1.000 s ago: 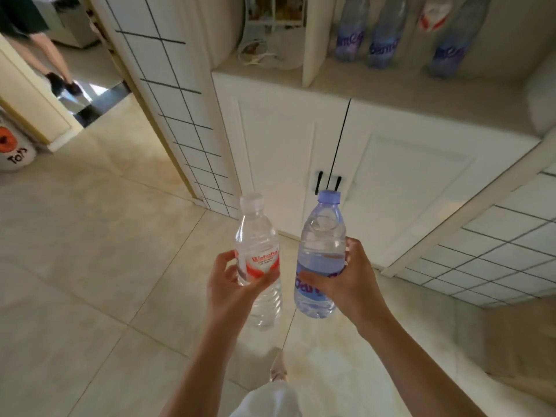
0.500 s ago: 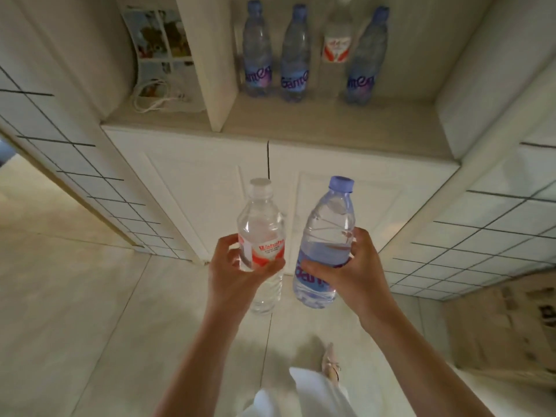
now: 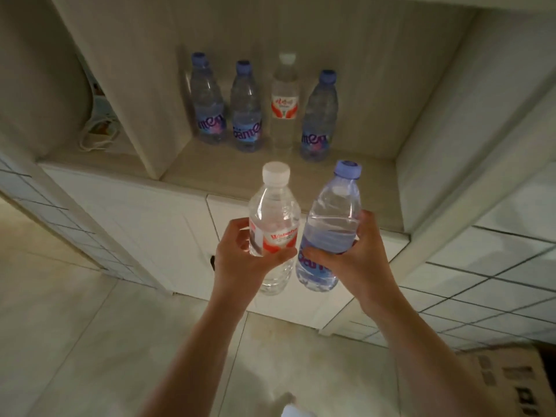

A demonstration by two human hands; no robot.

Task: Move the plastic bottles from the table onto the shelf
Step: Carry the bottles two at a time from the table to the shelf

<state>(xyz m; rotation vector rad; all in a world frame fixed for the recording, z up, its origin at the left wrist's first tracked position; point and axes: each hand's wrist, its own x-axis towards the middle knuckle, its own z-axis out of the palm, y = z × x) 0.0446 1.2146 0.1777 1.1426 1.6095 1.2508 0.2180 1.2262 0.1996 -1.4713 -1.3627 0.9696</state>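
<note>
The left hand (image 3: 240, 260) grips a clear bottle with a white cap (image 3: 275, 224) around its red label, fingers and thumb curled round it. The right hand (image 3: 358, 251) holds a blue-tinted bottle with a blue cap (image 3: 331, 218) in the same way — thumb across the front, fingers behind. Both bottles are upright, slightly tilted, and they stand just beside each other in the air, near the front edge of the shelf (image 3: 228, 173). Far on the shelf, against the back wall, four bottles stand in a row: three blue ones (image 3: 246, 115) and one clear bottle with a red label (image 3: 284, 106) between the second and the last. Below the shelf are white cabinet doors (image 3: 144, 218). In the left compartment lies a white cable (image 3: 96, 136).
</note>
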